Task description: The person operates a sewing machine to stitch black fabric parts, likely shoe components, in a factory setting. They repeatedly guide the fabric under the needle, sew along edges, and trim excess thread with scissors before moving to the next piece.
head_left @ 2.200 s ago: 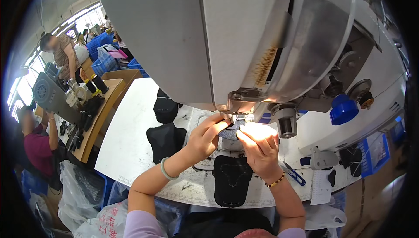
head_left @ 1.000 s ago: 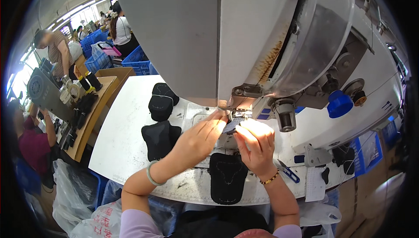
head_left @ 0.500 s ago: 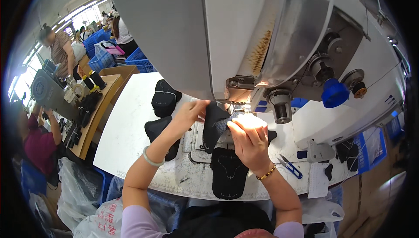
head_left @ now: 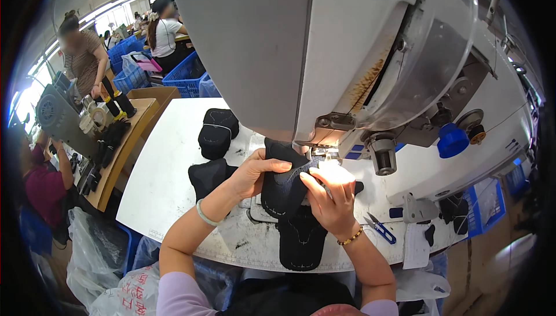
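A black fabric piece (head_left: 281, 194) with pale stitch marks is held tilted below the sewing machine head (head_left: 249, 55), its upper right edge close to the lit needle area. My left hand (head_left: 253, 175) grips its upper left part, thumb on top and fingers underneath. With fingertips pinched, my right hand (head_left: 333, 197) holds the right edge; strong lamp light washes out its knuckles. Partly under the held piece lies another black piece (head_left: 302, 249) with light stitch marks, near the table's front edge.
On the white table (head_left: 153, 165), a tied black bundle (head_left: 218, 133) and more black pieces (head_left: 207, 178) lie left. Blue-handled thread snips (head_left: 381, 229) lie right of my right hand. Plastic bags (head_left: 95, 252) hang below. Co-workers and blue crates (head_left: 184, 75) are at the far left.
The black piece has turned and spread, showing more of its stitched face. My left hand has shifted its hold, its thumb now on top. The whole view has shifted slightly.
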The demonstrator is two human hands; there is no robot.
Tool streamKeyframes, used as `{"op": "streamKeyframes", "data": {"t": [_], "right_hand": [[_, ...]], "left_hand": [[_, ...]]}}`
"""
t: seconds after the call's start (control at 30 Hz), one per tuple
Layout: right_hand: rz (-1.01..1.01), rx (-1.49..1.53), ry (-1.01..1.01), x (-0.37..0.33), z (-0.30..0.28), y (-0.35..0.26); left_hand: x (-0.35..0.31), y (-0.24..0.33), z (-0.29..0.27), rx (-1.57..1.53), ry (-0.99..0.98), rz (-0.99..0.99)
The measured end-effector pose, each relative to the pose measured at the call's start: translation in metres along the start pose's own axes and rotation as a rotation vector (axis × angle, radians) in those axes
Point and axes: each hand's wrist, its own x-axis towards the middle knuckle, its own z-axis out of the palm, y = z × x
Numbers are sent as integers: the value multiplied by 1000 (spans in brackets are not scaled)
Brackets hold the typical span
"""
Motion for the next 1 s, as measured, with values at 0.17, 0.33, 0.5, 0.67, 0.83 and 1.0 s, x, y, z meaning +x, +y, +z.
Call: {"op": "streamKeyframes", "data": {"t": [0.17,0.33,0.5,0.67,0.83,1.0], "right_hand": [[-40,-3,16,-5,-2,4],[-52,18,56,-3,-5,9],[-72,89,54,-6,-9,15],[-67,161,17,-7,-12,22],[-71,151,-19,-2,-19,27],[17,255,-10,-4,-19,44]], "left_hand": [[-12,5,31,34,72,52],[-17,-10,33,-15,186,89],[-21,-18,43,-111,239,73],[-20,-29,40,-149,252,86],[-17,-38,39,-147,229,202],[-25,-37,61,49,205,352]]}}
